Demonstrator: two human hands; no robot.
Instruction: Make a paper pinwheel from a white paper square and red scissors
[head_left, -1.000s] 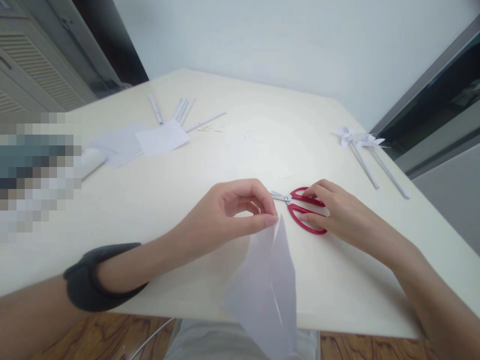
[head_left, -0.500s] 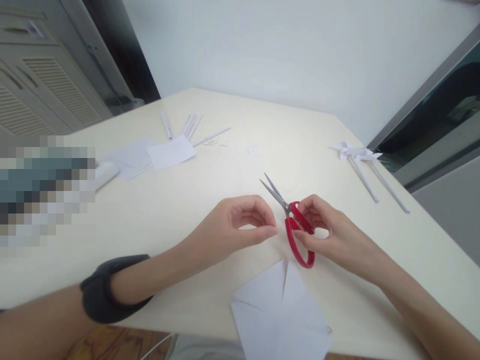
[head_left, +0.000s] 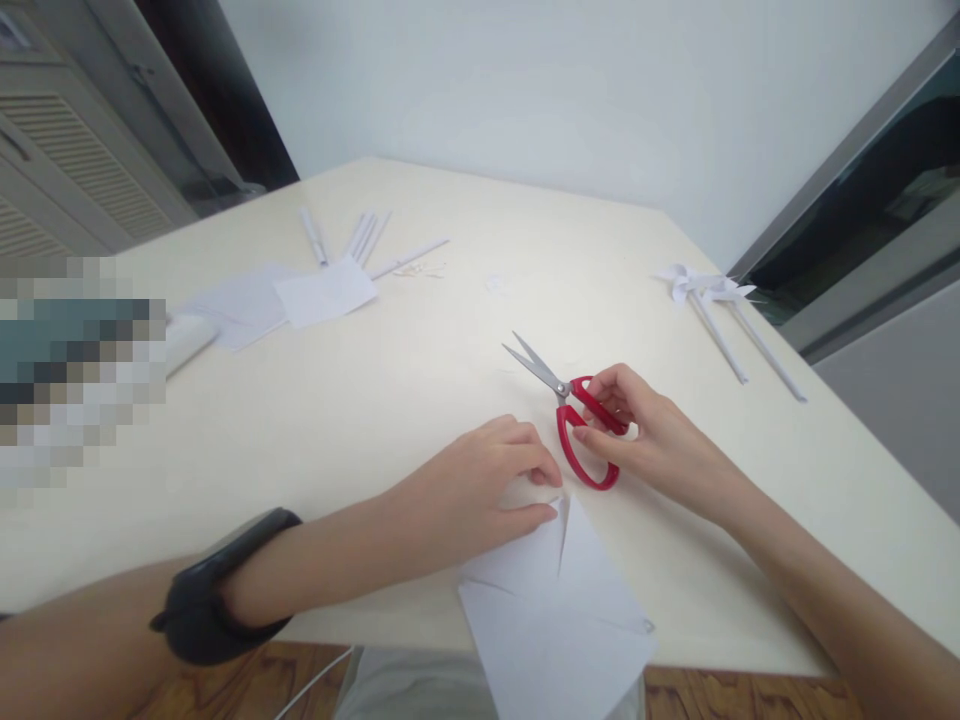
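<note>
My right hand (head_left: 651, 440) grips the red handles of a pair of scissors (head_left: 570, 418), whose steel blades are parted and point up-left over the cream table (head_left: 420, 380). My left hand (head_left: 480, 485) rests palm-down on the table with its fingertips on the near corner of a white paper square (head_left: 555, 610). That square has cuts running in from its corners and hangs over the table's front edge. A dark band sits on my left wrist.
White paper squares (head_left: 300, 295) and several rolled paper sticks (head_left: 360, 235) lie at the far left. Finished paper pinwheels (head_left: 712, 300) lie at the far right. A louvred cabinet (head_left: 67, 170) stands beyond the table's left side. A pixelated patch covers the left edge.
The scissors were picked up off the table and their blades parted. My left hand let the paper drop flat, then came down onto its corner.
</note>
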